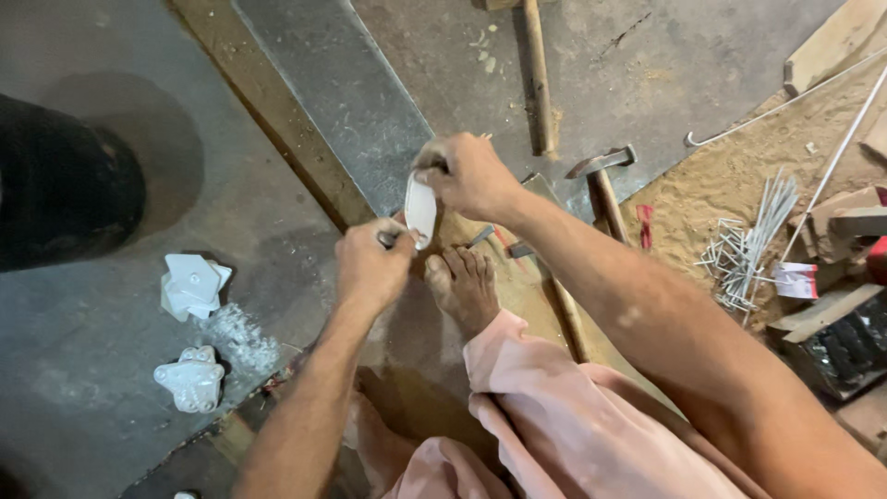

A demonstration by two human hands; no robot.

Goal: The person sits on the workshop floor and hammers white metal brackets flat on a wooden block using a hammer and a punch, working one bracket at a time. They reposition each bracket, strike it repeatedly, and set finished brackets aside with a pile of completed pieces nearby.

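- The right hand (471, 176) is closed around the far end of a small white oval piece (420, 209), fingers curled over its top edge.
- The left hand (371, 266) pinches the near end of the same piece, with a small dark metal part caught between thumb and fingers; what that part is cannot be made out.
- The white oval piece stands on edge between the two hands, touching both, held up off the ground just above and to the left of a bare foot (465, 286).
- The foot rests on a wooden plank (277, 129) that runs diagonally from far left to near right; pink cloth (554, 416) covers the leg behind it.
- To the left of the hands the grey floor (111, 370) is open, with two white moulded pieces (192, 285) (191, 379) lying well apart from the hands and a dark rounded object (60, 185) at the left edge.
- A grey metal sheet (351, 102) lies far of the hands, its long edge beside the plank.
- To the right, a hammer (602, 176) lies near the right forearm, and a wooden handle (539, 74) lies farther off.
- Far right is crowded: a bundle of thin metal pins (748, 245) on sawdust, wood offcuts (845, 217) and a thin metal rod (832, 166).
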